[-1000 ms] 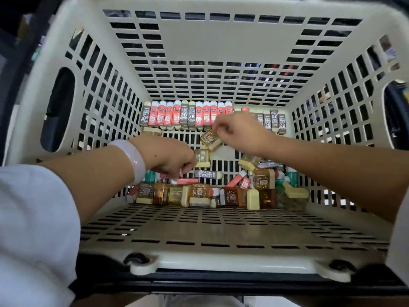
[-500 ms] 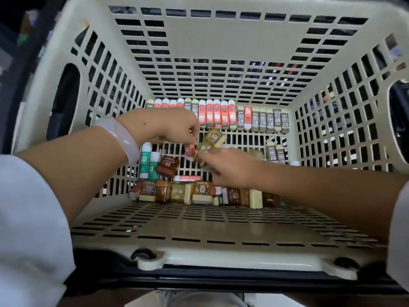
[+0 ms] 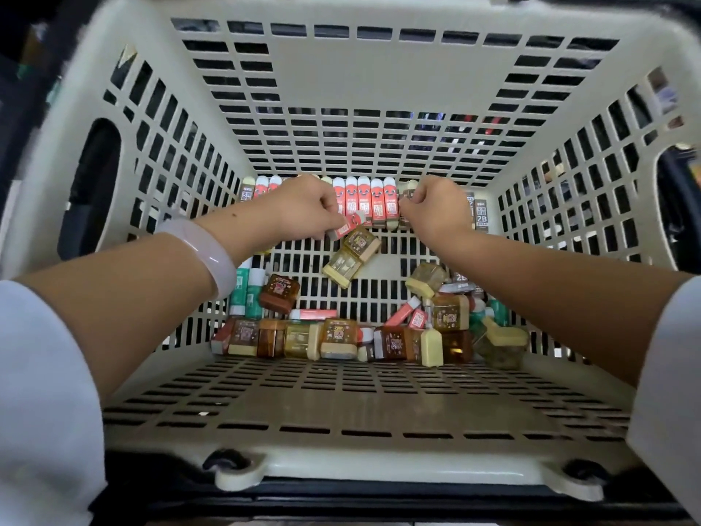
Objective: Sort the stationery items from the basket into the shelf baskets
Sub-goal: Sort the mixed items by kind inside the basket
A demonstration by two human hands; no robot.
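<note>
My left hand (image 3: 303, 214) pinches a red eraser (image 3: 347, 226) and my right hand (image 3: 436, 210) pinches a brown one (image 3: 407, 191) at the basket (image 3: 379, 70) far row (image 3: 373, 201), so a loose pinch could topple neighbours.

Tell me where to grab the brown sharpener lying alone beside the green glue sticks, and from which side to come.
Pinch the brown sharpener across its two long sides, coming straight down from above. It lies flat and tilted on the basket floor, printed face up. The green glue sticks crowd its left edge, so keep your fingers on the near and far sides, which look free.
</note>
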